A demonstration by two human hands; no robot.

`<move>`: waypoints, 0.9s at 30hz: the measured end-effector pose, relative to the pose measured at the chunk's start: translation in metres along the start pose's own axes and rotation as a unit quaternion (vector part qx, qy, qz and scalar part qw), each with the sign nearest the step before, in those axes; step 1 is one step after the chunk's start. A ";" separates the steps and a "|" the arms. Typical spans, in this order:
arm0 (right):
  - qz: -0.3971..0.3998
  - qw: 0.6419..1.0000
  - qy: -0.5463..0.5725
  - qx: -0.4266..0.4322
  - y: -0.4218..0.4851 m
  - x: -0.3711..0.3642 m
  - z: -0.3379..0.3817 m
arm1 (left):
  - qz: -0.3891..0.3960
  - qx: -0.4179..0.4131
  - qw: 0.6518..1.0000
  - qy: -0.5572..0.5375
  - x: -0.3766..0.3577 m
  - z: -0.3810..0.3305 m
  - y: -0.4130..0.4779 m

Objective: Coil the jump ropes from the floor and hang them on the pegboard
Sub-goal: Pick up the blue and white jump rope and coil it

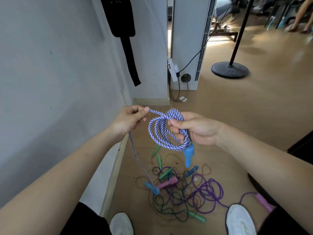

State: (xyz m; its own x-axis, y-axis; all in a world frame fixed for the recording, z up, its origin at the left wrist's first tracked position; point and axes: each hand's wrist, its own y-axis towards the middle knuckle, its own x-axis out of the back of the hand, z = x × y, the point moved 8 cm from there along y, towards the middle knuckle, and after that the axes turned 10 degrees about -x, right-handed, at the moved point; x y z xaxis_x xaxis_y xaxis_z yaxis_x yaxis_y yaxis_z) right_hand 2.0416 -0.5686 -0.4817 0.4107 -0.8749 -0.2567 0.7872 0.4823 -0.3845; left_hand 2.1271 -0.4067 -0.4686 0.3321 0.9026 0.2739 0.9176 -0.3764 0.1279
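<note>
The right hand [198,128] is curled round the blue-and-white coil [162,133]; the free strand [133,150] is pinched by the left hand [130,121]. Its trailing handle [151,188] lies near, in the floor tangle [186,192]. It could be snagged there, and loops dragged loose.

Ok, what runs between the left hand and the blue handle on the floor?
Only the blue-and-white rope, hanging from the left hand to the blue handle; head view.

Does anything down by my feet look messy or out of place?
Yes. Several jump ropes lie tangled on the floor, their cords looping over each other, handles scattered. A purple handle lies by the right shoe.
</note>
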 end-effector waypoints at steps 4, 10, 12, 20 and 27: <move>-0.041 0.997 0.048 0.041 -0.004 0.014 0.014 | 0.080 0.007 0.997 0.003 -0.005 0.012 -0.004; -0.132 0.961 0.207 0.128 -0.015 0.055 0.040 | 0.052 -0.005 0.999 0.002 0.007 0.022 0.000; -0.179 0.929 0.287 0.148 -0.021 0.074 0.043 | 0.034 0.000 0.999 -0.002 0.015 0.028 0.001; -0.318 0.840 0.409 0.160 -0.037 0.124 0.031 | -0.003 0.020 0.994 0.105 0.042 0.048 0.002; -0.348 0.913 0.152 0.148 -0.031 0.086 0.033 | 0.197 -0.067 0.948 0.239 -0.019 0.008 -0.008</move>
State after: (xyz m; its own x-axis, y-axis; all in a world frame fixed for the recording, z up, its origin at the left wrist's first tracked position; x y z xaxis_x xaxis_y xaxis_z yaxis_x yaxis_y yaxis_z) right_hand 2.0678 -0.6603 -0.4625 -0.3473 -0.8909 -0.2926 0.9173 -0.2580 -0.3032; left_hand 2.1154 -0.4189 -0.4820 0.4777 0.5006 0.7219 0.6958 -0.7173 0.0370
